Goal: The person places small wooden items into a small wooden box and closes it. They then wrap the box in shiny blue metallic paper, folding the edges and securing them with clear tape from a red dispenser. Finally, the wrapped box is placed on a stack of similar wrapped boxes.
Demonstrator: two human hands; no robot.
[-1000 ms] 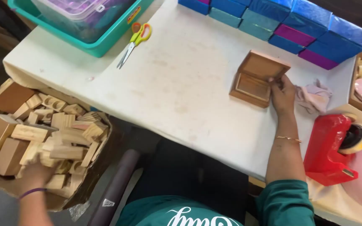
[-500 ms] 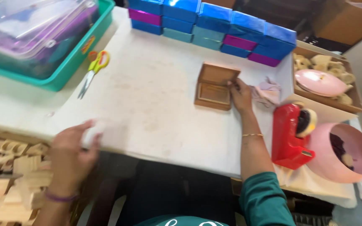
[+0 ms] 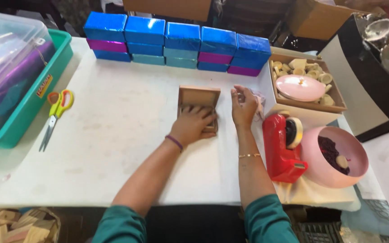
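Two rows of blue foil boxes [image 3: 172, 42] back the flat left hand [image 3: 193, 125] pressing the brown tray [image 3: 199, 96].

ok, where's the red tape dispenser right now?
Head view, right side: the red tape dispenser stands beside the right hand, against the pink bowl.

White table [image 3: 127, 148], top bare in front stretch. Teal tub [image 3: 32, 101] at left edge, clear lidded bin inside. Scissors [image 3: 56, 114], orange and yellow handles, just beside tub. Row of foil-wrapped boxes [image 3: 172, 42], blue, teal, magenta, stacked along far edge. Brown cardboard box [image 3: 199, 96] lying open mid-table, left hand [image 3: 194, 123] pressed on it, right hand [image 3: 244, 108] flat just beside. Cardboard tray [image 3: 336, 96] at right, red tape dispenser [image 3: 282, 148] and pink bowl [image 3: 354, 168] near right edge.
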